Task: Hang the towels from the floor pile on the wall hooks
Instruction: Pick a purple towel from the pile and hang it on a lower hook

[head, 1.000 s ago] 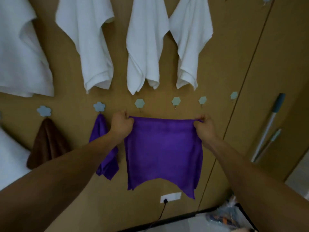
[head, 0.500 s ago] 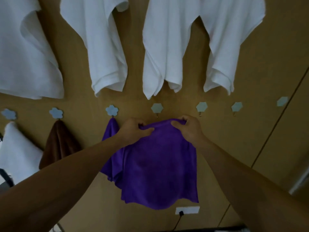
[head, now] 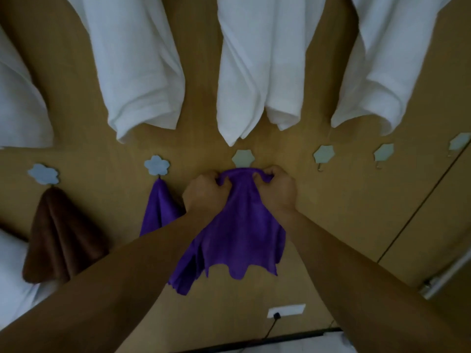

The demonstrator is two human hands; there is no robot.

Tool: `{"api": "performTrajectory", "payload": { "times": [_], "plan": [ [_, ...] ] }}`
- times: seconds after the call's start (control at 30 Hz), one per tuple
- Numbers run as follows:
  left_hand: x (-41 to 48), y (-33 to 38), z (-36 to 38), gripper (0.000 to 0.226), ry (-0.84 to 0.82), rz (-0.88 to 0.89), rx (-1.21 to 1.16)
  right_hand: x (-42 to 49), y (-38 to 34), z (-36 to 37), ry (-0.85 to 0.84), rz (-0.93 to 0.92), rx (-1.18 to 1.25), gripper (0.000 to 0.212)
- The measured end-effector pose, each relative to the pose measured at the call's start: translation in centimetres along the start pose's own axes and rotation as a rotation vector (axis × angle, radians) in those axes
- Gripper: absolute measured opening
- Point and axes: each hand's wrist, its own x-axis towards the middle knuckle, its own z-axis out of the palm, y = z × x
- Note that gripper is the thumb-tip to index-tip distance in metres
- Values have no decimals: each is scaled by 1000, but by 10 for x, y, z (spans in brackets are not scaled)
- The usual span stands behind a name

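A purple towel (head: 237, 233) hangs bunched against the wooden wall. My left hand (head: 204, 193) and my right hand (head: 279, 188) grip its gathered top edge close together, right under a pale flower-shaped hook (head: 242, 157). The hook's metal prong is hidden behind the cloth, so I cannot tell whether the towel is caught on it. To the left, a second purple towel (head: 159, 207) hangs from a blue flower hook (head: 156, 165), and a brown towel (head: 58, 235) from another hook (head: 43, 173).
Several white towels (head: 260, 72) hang from an upper row above my hands. Bare hooks (head: 323, 154) (head: 383, 153) (head: 458, 141) sit to the right. A white wall socket (head: 286, 310) with a black cable lies below. A vertical panel seam (head: 418, 212) runs at right.
My hands have drawn together, bunching the towel's top edge from a wide spread into a narrow gather and raising it to the hook. The view has moved closer to the wall.
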Motion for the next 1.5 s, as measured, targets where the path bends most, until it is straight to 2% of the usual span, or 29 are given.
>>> {"api": "performTrajectory", "payload": {
  "times": [0.1,0.2,0.27,0.3,0.37,0.43,0.53,0.6,0.63,0.7,0.77,0.83,0.9,0.97,1.07,1.17,1.23,1.3,1.37,1.43,1.5],
  "plan": [
    [-2,-5,11,33,-142,-89,-80,-3,4,1,-75,102,31,30],
    [5,3,14,40,-392,-186,-182,-6,2,1,-120,136,-15,33],
    [8,10,8,43,-455,-191,-73,-12,-1,0,-41,69,-148,41],
    [8,12,5,46,-427,-137,65,-15,-2,-1,34,9,-260,46],
    [2,11,0,47,-247,48,352,-20,-3,-1,141,-126,-442,49],
    [-11,8,0,43,-48,270,528,-23,-1,-2,140,-254,-489,39],
    [-25,1,5,43,127,569,592,-26,4,1,17,-391,-260,27],
    [-24,-4,9,33,109,689,441,-29,9,4,-64,-404,-48,31],
    [-23,-5,11,32,28,670,302,-30,12,4,-98,-389,15,35],
    [-22,-6,12,36,-202,519,17,-34,18,3,-200,-325,79,44],
    [-24,-7,13,36,-344,377,-219,-40,23,4,-331,-235,189,50],
    [-28,-8,16,29,-423,243,-403,-44,25,5,-413,-143,285,51],
    [-34,-10,21,25,-464,105,-525,-43,28,7,-448,-55,281,53],
    [-42,-15,28,37,-517,-16,-599,-45,32,7,-486,39,286,53],
    [-55,-27,35,46,-532,-22,-602,-60,41,8,-535,115,351,53],
    [-60,-42,37,56,-535,-17,-607,-76,57,9,-609,116,327,68],
    [-60,-53,39,62,-597,-6,-562,-82,68,7,-617,135,289,63],
    [-61,-63,41,54,-728,43,-447,-85,76,5,-545,182,316,52],
    [-64,-69,44,41,-825,116,-310,-87,81,6,-448,185,242,47],
    [-70,-75,50,33,-846,164,-223,-91,85,9,-412,167,104,45],
    [-75,-79,55,41,-825,120,-180,-100,92,11,-427,184,-49,42]
  ]
}}
